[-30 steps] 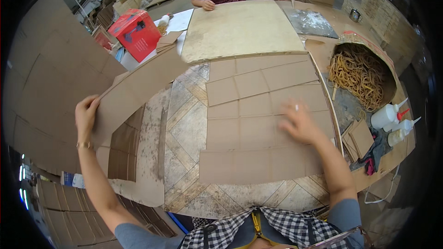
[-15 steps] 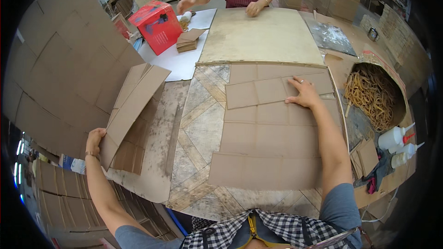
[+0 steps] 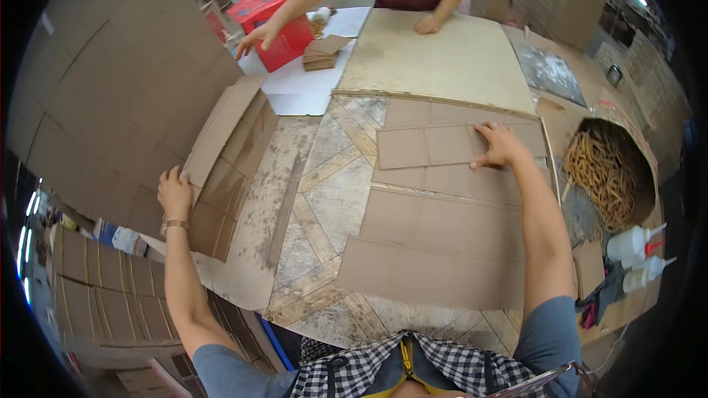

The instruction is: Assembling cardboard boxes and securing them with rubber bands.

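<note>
The fingers point(image 3: 488, 131) of the right hand point(image 3: 501, 146) lie spread and flat, pressing down on a folded flap point(image 3: 428, 146) of the large cardboard sheet point(image 3: 442, 236), gripping nothing. The fingers point(image 3: 171, 175) of the left hand point(image 3: 175, 193) are curled round the near edge of a second cardboard sheet point(image 3: 228, 155), which stands tilted up off the table at the person's left, its flaps hanging toward the table top; a band sits on that wrist.

The large cardboard sheet lies flat on the table point(image 3: 324, 191), stretching from just in front of the person's checked shirt to the far flaps under the right hand. The bare table top between the two sheets shows a worn, patterned surface.

To the right of the flat sheet, a round cardboard tub point(image 3: 641, 169) holds a heap of tan rubber bands point(image 3: 605, 177), and two white squeeze bottles point(image 3: 634, 243) lie near the table's right edge. Beyond the right hand lies a pale board point(image 3: 442, 51). At the far side another person in a striped top rests one hand point(image 3: 426, 26) on that board and the other hand point(image 3: 254, 35) on a red box point(image 3: 273, 18), beside a small stack of cardboard pieces point(image 3: 324, 53). Tall stacks of flat cardboard point(image 3: 96, 103) fill the left side.
</note>
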Tool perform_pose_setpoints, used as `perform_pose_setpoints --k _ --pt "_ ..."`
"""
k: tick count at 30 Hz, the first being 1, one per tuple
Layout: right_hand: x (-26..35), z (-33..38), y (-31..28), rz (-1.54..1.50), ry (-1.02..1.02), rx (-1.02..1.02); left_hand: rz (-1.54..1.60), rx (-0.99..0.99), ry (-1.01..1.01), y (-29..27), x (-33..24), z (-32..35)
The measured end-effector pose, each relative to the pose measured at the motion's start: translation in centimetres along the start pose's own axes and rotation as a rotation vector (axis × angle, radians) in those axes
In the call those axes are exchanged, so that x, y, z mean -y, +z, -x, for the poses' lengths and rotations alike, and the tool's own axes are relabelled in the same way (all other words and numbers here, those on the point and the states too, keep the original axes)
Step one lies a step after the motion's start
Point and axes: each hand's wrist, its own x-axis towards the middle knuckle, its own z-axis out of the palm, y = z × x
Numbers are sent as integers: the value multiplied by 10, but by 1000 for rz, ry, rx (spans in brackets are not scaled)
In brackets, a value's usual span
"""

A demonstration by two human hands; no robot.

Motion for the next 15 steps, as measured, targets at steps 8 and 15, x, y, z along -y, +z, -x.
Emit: perform_pose_setpoints --k 8,15 --pt "-4 1 14 1 82 28 748 607 885 -54 -165 169" --pt "-7 -5 11 -21 101 40 786 708 1289 -66 -219 262"
